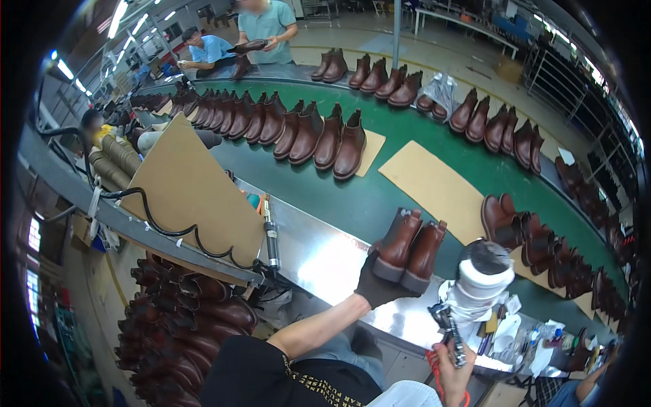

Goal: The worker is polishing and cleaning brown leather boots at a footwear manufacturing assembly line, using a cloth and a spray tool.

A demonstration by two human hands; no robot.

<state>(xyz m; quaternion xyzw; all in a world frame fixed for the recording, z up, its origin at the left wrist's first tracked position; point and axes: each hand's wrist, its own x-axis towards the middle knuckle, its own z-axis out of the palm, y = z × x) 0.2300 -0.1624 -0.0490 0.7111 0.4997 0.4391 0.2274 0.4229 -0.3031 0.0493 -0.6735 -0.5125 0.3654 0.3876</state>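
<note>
In a dark glove, my left hand (377,286) grips a pair of brown ankle boots (409,245) from below, heels toward me, over the shiny metal worktop (319,261). My bare right hand (453,372) is wrapped round a metal spray gun (447,324), with a red hose (434,372) trailing beside it. Just beyond the gun is a white-wrapped container (483,275) with a dark top; whether it touches the gun I cannot tell.
A green conveyor (271,159) carries rows of brown boots (325,139) and cardboard sheets (434,186). Bottles and small items (512,336) crowd the right. An upright cardboard panel (193,193) and coiled black cable (159,227) stand left, above piled boots (183,325). Co-workers (268,30) are across.
</note>
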